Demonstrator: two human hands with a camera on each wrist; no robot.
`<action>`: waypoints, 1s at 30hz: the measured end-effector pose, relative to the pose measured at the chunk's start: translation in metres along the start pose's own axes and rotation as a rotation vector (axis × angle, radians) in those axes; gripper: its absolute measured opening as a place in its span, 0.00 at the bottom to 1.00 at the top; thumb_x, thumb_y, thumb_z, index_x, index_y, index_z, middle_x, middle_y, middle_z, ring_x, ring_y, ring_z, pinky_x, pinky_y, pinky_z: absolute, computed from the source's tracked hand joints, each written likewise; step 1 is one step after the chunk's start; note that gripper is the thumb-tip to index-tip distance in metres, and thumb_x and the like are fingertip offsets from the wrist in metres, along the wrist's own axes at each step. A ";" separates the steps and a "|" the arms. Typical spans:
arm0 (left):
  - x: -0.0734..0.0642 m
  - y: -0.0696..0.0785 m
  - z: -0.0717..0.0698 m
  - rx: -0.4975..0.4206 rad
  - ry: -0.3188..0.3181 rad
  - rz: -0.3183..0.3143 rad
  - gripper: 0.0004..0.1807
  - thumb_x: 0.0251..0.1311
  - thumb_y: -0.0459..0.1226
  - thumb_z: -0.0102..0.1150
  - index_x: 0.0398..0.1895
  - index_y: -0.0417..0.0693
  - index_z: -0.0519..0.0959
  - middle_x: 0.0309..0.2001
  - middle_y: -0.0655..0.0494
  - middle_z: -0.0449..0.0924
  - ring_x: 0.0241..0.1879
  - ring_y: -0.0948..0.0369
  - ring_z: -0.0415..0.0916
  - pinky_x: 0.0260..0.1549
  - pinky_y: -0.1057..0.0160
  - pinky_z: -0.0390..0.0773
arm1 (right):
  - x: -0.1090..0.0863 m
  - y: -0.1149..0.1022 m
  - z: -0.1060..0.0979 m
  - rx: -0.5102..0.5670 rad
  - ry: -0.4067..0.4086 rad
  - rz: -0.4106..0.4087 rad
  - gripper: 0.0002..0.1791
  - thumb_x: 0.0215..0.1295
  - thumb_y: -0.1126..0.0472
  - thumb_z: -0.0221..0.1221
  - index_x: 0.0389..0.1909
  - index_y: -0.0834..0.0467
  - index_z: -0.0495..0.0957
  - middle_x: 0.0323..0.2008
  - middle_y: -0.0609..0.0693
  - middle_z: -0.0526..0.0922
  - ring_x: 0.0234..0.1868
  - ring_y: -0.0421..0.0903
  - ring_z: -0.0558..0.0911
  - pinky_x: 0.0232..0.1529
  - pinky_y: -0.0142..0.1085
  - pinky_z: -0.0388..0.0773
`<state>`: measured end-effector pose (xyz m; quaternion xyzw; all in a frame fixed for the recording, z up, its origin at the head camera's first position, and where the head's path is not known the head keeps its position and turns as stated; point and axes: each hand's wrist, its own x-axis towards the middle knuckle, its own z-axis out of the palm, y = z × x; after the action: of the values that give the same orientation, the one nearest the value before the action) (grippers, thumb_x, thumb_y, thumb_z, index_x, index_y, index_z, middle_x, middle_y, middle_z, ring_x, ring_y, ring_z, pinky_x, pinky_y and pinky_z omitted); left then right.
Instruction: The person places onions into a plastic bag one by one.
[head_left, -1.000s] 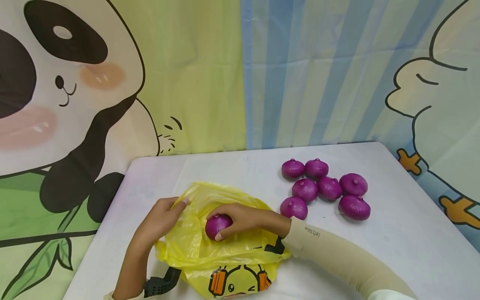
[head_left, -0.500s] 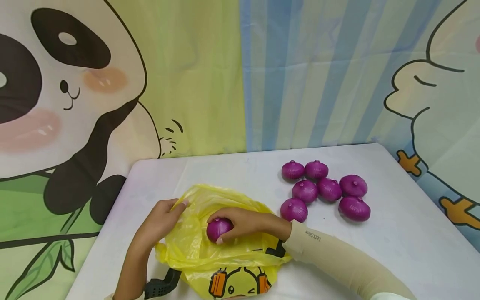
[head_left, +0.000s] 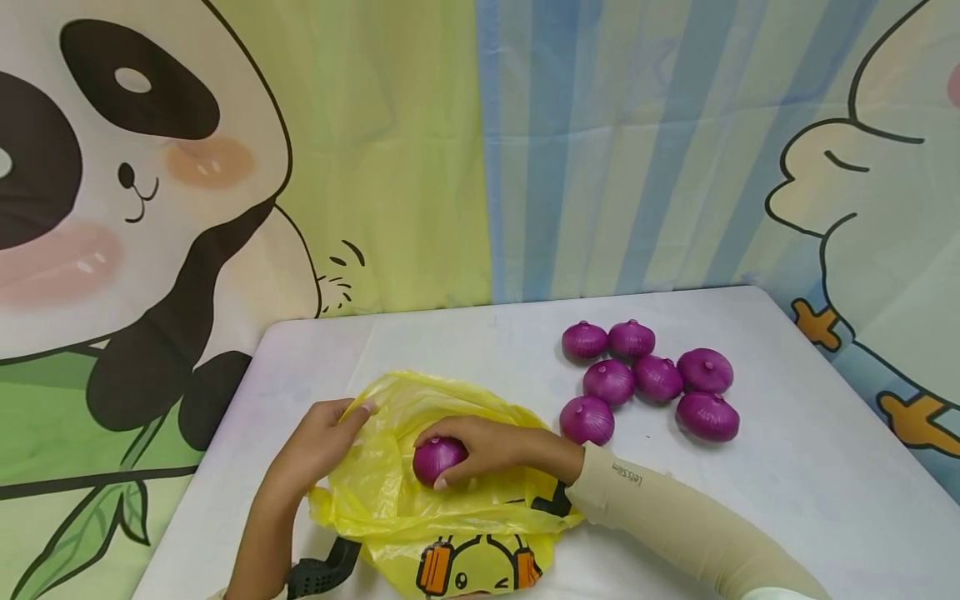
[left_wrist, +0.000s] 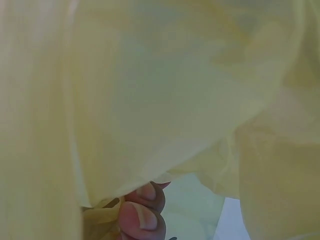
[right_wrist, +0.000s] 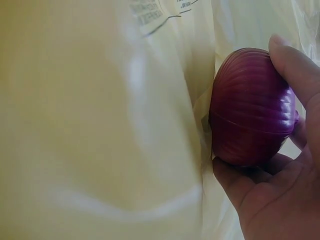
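In the head view a yellow plastic bag (head_left: 375,500) lies spread with its mouth wide, a cartoon duck face printed on its front. My left hand (head_left: 318,446) pinches the bag's left rim between thumb and fingers. Two of its fingertips (left_wrist: 142,220) show below the plastic in the left wrist view. Inside the bag mouth, my right hand (head_left: 483,450) grips a purple onion (head_left: 437,461). The right wrist view has thumb and fingers curled round that onion (right_wrist: 252,107), its side against the yellow plastic.
Several more purple onions (head_left: 609,382) sit in a loose group on the white table (head_left: 780,417), right of the bag. A black strap piece (head_left: 326,573) shows by the left wrist. Behind the table hangs a cartoon-printed cloth (head_left: 412,167).
Over the last second the right hand and its onion have shifted very slightly right within the bag; in the last half second they hold still. The left hand keeps its grip on the rim.
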<state>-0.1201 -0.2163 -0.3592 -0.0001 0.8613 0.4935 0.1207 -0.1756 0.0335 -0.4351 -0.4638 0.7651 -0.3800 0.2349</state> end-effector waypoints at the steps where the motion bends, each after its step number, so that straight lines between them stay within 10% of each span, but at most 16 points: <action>1: 0.000 0.000 0.000 -0.001 0.000 0.002 0.23 0.73 0.49 0.48 0.44 0.36 0.78 0.25 0.48 0.76 0.23 0.55 0.76 0.25 0.59 0.79 | 0.000 0.000 0.000 0.001 -0.002 -0.002 0.29 0.61 0.52 0.67 0.62 0.53 0.71 0.56 0.43 0.74 0.53 0.35 0.74 0.51 0.28 0.73; 30: -0.002 -0.001 -0.001 -0.009 0.007 0.019 0.23 0.73 0.49 0.48 0.45 0.34 0.78 0.25 0.48 0.77 0.22 0.54 0.77 0.24 0.58 0.80 | -0.026 -0.032 -0.028 -0.076 0.084 -0.023 0.36 0.56 0.49 0.71 0.64 0.53 0.71 0.66 0.46 0.69 0.67 0.42 0.65 0.66 0.37 0.60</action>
<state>-0.1187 -0.2178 -0.3588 0.0059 0.8595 0.4985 0.1130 -0.1663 0.0581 -0.3929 -0.4648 0.7828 -0.3724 0.1804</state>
